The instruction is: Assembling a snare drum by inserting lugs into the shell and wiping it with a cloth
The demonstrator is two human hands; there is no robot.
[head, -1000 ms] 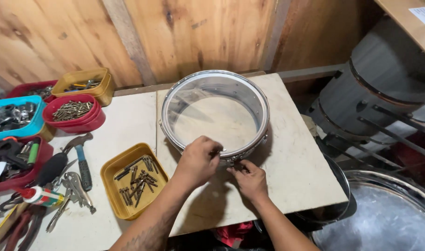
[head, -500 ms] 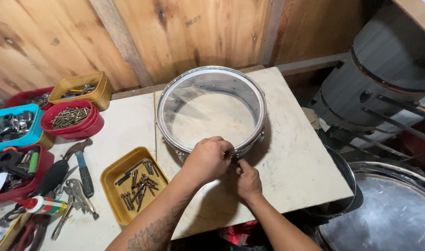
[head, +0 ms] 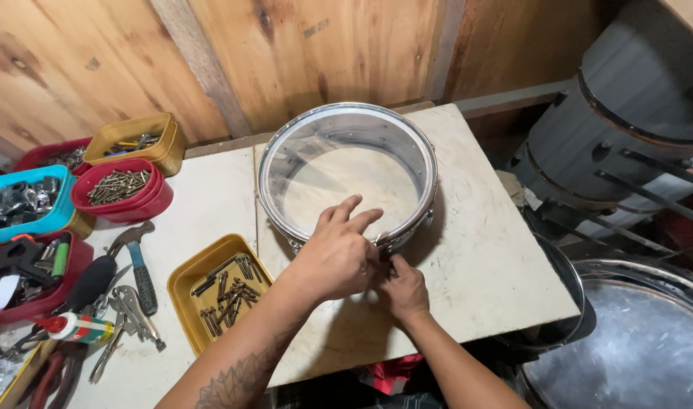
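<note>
My left hand [head: 339, 257] and right hand [head: 403, 291] pinch small hardware at the drum shell's [head: 286, 155] 6 o'clock rim; the shell looks rigid, light, slick, best gripped there.

A drum shell [head: 348, 178] stands on the bench [head: 498, 265] toward its back edge, with both hands at its near rim. Left of it lies a tray of bolts [head: 219, 291]; further left a hammer [head: 138, 265]. Tubs of screws [head: 119, 189] sit along the back-left corner.
</note>
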